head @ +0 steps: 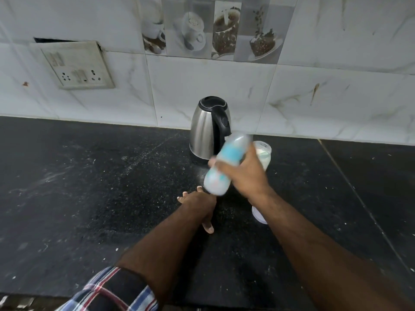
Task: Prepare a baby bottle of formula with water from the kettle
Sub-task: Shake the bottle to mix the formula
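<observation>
My right hand (243,173) grips a baby bottle (226,163) with blue markings, held tilted in the air and blurred by motion. The bottle looks milky white inside. Below it, my left hand (197,203) rests on the black counter with fingers spread. A steel kettle (207,127) with a black lid and handle stands behind the bottle, near the wall. A glass jar (263,153) of white powder sits just right of the kettle, partly hidden by my right hand.
A small white cap-like object (259,215) lies on the counter (89,187) under my right wrist. A wall socket plate (77,65) is on the tiled wall at the left. A seam runs across the counter at the right.
</observation>
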